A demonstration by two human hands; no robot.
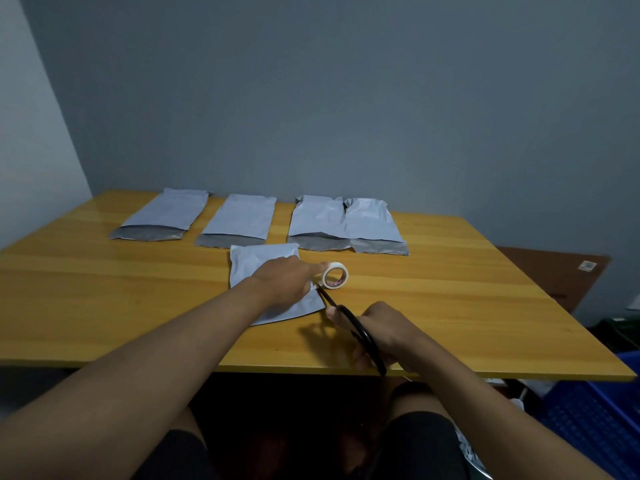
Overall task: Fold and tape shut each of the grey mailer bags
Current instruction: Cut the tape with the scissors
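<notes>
At the near edge of a yellow wooden table (104,306), I work over a folded grey mailer bag (266,261) lying just below the centre of the frame. My left hand (284,280) rests on the bag, its fingers closed around a strip pulled from the white tape roll (335,275), which stands on its edge just right of the bag's upper corner. My right hand (384,330) grips the black scissors (360,336) by the handles near the table's front edge, the blades pointing up and left, their tips at the tape between roll and bag; whether the blades are parted I cannot tell. Four more mailer bags lie in a row along the far side, their dark open mouths facing me: one at upper left (166,213), a second (239,218) beside it with a gap of bare wood between, and a third (315,216) and fourth (374,220) overlapping at their edges. Bare wood stretches wide to the left and right of my hands. Off the table's right edge sit a brown board (554,275) and, lower, a blue crate (595,420). A grey wall (346,98) stands behind the table.
</notes>
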